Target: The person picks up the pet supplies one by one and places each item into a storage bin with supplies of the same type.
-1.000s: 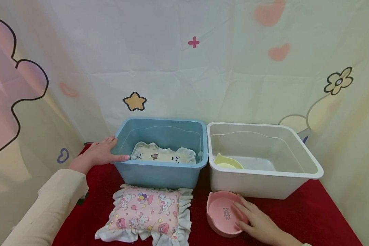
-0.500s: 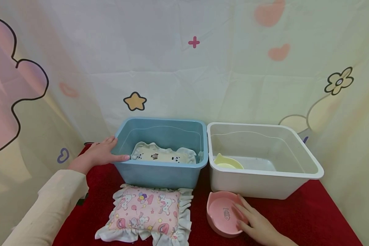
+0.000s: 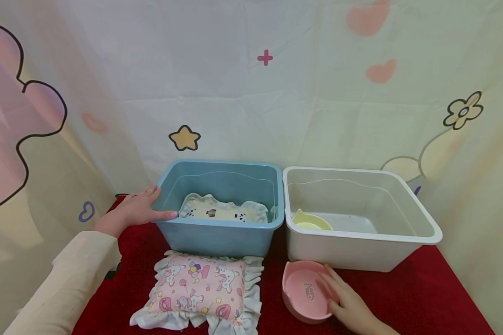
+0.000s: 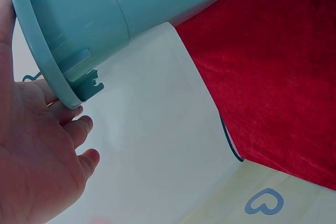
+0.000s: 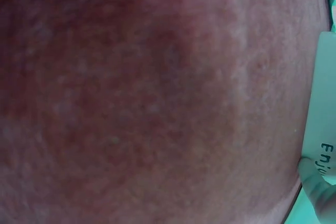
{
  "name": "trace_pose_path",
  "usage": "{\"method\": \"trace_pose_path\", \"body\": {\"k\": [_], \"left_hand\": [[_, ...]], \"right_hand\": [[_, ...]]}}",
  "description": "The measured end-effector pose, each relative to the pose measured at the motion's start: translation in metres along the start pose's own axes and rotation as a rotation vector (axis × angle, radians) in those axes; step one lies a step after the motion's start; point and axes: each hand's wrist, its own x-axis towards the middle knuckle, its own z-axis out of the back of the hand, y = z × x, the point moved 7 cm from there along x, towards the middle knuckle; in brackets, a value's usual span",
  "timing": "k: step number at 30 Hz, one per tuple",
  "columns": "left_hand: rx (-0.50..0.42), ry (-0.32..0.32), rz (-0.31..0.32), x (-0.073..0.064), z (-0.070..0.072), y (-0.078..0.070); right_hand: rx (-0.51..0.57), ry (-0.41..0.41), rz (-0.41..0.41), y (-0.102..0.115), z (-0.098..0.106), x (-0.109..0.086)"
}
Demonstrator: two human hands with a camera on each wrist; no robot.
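Note:
My left hand (image 3: 140, 207) grips the left rim of the blue bin (image 3: 218, 239), thumb over the front edge. In the left wrist view its fingers (image 4: 79, 129) curl beneath the rim. A cream ruffled cushion (image 3: 222, 211) with small animal prints lies inside. My right hand (image 3: 352, 304) holds the right edge of a pink bowl (image 3: 302, 298), which has a pointed ear and a fishbone print and sits on the red cloth. A hand's skin fills most of the right wrist view; one fingertip (image 5: 312, 177) touches a pale greenish surface (image 5: 320, 108) with dark letters.
A white bin (image 3: 339, 251) stands right beside the blue one, with a yellow bowl (image 3: 312, 222) inside. In front of the blue bin lies a pink pillow (image 3: 201, 288) with white ruffles on the red cloth (image 3: 419, 288). A printed curtain (image 3: 243, 116) hangs behind.
My right hand shifts very slightly on the bowl's edge, its thumb moving a little to the right. The left hand, both bins and the pillow stay in place.

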Motion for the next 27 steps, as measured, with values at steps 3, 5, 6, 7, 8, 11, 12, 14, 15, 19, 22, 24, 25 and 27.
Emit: {"method": "trace_pose_path", "body": {"k": [3,5,6,7,8,11,12,14,15,19,22,24,25,27], "left_hand": [[-0.002,-0.001,0.004,0.000,0.000,0.000],[-0.007,-0.002,0.005,-0.001,0.000,0.000],[-0.009,-0.002,0.006,-0.001,0.000,-0.001],[-0.010,-0.002,0.006,-0.002,0.000,-0.001],[-0.011,-0.002,0.003,-0.002,0.000,-0.001],[-0.010,0.000,0.003,-0.002,0.000,-0.001],[-0.008,0.001,0.001,-0.002,0.000,-0.002],[-0.006,0.000,-0.001,-0.002,0.000,-0.002],[-0.005,-0.001,-0.001,-0.002,0.000,-0.002],[-0.009,-0.002,-0.001,-0.002,-0.001,-0.001],[-0.014,0.000,0.004,-0.001,-0.001,0.000],[-0.014,0.002,0.005,0.000,-0.001,0.001],[-0.014,0.003,0.007,0.000,-0.001,0.001],[-0.013,0.001,0.007,0.000,-0.001,0.001]], "right_hand": [[0.029,-0.011,-0.036,0.000,0.001,0.002],[0.048,-0.023,-0.059,-0.001,0.002,0.003],[0.052,-0.033,-0.065,-0.001,0.002,0.003],[0.058,-0.041,-0.069,-0.002,0.003,0.003],[0.065,-0.048,-0.078,-0.003,0.003,0.004],[0.090,-0.070,-0.097,-0.005,0.004,0.004],[0.092,-0.074,-0.106,-0.005,0.004,0.005],[0.090,-0.082,-0.109,-0.006,0.005,0.005],[0.088,-0.086,-0.115,-0.007,0.005,0.005],[0.080,-0.104,-0.111,-0.007,0.007,0.006],[0.086,-0.117,-0.121,-0.008,0.008,0.007],[0.084,-0.122,-0.133,-0.008,0.009,0.008],[0.083,-0.125,-0.139,-0.008,0.010,0.008],[0.074,-0.128,-0.143,-0.007,0.011,0.009]]}}
